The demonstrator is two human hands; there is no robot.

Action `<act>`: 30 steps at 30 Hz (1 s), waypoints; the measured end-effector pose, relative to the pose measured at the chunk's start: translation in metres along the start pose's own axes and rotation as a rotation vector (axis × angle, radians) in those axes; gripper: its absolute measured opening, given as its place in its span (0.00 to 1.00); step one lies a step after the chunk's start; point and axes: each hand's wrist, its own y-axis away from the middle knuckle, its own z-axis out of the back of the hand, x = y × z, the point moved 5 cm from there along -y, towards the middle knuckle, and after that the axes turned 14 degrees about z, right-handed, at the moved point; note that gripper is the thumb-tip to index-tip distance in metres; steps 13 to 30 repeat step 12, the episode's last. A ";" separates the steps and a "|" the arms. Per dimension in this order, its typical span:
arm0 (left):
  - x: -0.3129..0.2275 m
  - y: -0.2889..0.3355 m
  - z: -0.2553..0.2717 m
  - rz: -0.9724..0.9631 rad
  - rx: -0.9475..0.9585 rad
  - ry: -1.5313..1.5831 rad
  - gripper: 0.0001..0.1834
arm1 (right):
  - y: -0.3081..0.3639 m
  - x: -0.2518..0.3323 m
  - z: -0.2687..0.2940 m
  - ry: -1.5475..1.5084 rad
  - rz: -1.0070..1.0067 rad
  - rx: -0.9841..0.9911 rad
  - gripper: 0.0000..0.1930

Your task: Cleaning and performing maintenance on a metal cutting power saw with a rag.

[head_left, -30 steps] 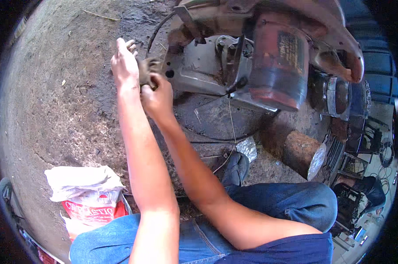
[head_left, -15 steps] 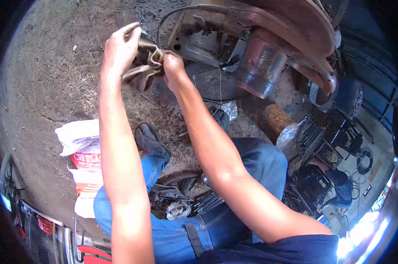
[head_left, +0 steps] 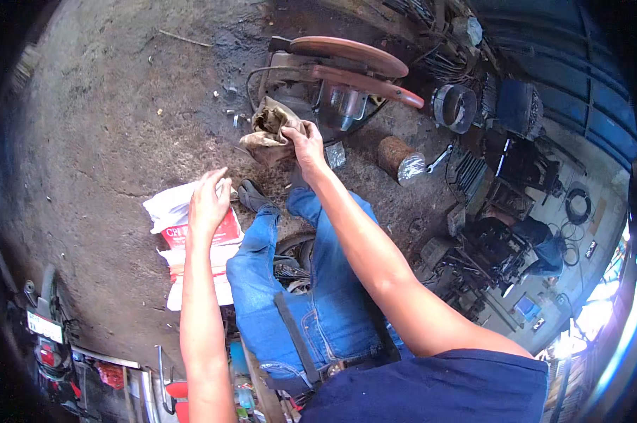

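Note:
A crumpled brown cloth (head_left: 268,148), bunched around a bag-like hollow, hangs from my right hand (head_left: 308,146). The fingers and thumb of that hand pinch its right edge. My left hand (head_left: 209,204) is apart from the cloth, with loosely stretched fingers and nothing visible in them. Under it lies a white and red sack (head_left: 223,233). Just beyond the cloth stands a reddish cut-off saw (head_left: 368,81) with a large disc guard and a motor body. A few small metal pieces (head_left: 235,120) lie on the ground left of the cloth.
A log-like cylinder (head_left: 396,156) with a shiny end and a wrench (head_left: 440,159) lie to the right. Farther right are a metal ring (head_left: 454,109), dark machine parts (head_left: 502,247) and coiled cable (head_left: 578,204). A motorbike (head_left: 47,331) stands at the lower left.
My left hand has come off the brown cloth and drawn back toward me, over the sack. My right hand still grips the cloth. The view has shifted, so the saw looks farther off.

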 end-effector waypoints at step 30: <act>-0.140 -0.084 0.034 -0.108 0.190 -0.392 0.20 | -0.055 0.025 0.010 -0.013 0.011 -0.227 0.18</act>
